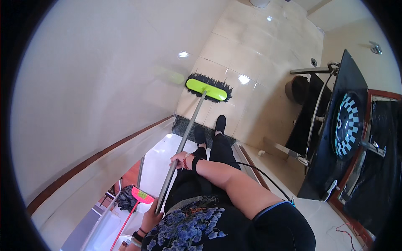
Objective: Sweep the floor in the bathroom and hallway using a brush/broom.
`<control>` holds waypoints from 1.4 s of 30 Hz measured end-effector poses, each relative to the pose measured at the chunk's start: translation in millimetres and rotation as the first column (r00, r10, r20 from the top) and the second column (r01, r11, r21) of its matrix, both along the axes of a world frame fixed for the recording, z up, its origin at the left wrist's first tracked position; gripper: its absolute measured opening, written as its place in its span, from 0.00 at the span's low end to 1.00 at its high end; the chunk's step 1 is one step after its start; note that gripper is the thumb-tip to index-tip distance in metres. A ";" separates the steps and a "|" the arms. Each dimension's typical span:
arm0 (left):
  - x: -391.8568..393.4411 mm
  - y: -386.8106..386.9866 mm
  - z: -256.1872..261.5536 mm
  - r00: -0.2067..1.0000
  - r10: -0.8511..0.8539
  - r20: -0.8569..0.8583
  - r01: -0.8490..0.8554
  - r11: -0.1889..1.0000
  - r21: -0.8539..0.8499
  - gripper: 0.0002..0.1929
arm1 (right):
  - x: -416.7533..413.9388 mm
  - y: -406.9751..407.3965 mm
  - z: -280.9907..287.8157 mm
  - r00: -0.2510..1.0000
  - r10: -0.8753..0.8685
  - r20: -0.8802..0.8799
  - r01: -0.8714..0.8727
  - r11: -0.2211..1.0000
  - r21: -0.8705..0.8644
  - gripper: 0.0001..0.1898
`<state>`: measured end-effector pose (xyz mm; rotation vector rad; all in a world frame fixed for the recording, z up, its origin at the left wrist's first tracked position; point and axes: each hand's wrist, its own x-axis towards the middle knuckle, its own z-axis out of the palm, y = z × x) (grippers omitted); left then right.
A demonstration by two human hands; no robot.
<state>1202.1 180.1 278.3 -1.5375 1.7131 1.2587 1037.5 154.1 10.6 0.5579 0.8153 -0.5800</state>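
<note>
I hold a broom with a long metal pole (187, 133). My right hand (183, 160), with a red beaded bracelet at the wrist, wraps the pole near its middle. Lower down, at the pole's upper end beside my waist, my left hand (153, 207) is closed around it. The lime-green broom head (206, 89) has black bristles (216, 82) pressed against the beige tiled floor (238, 56). The head lies ahead of my feet, close to the left wall. One black shoe (220, 124) is at the tiles' near edge; the other stands on the dark stone threshold (183, 127).
To the right, a black counter (345, 75) carries a checkered basin (347, 125), with metal rails beneath and a dark bucket (296, 89) under it. A pale wall (94, 78) bounds the left. Behind at left are a red-and-pink broom (143, 195) and a black plastic bag (126, 199).
</note>
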 end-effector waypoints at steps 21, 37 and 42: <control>-110.3 -81.0 -56.1 0.846 -0.488 -0.216 0.446 0.869 -0.216 0.31 | -119.3 -4.4 -25.6 0.799 -0.546 -0.252 0.542 0.835 -0.091 0.06; -346.7 -142.4 -139.4 0.749 -0.651 -0.124 0.524 0.697 -0.489 0.18 | -298.4 -59.2 -5.6 0.477 -0.836 -0.273 0.822 0.534 -0.200 0.04; -378.0 -194.5 -134.5 0.737 -0.670 -0.093 0.522 0.652 -0.550 0.13 | -335.9 -104.4 -3.2 0.468 -0.866 -0.179 0.841 0.498 -0.211 0.05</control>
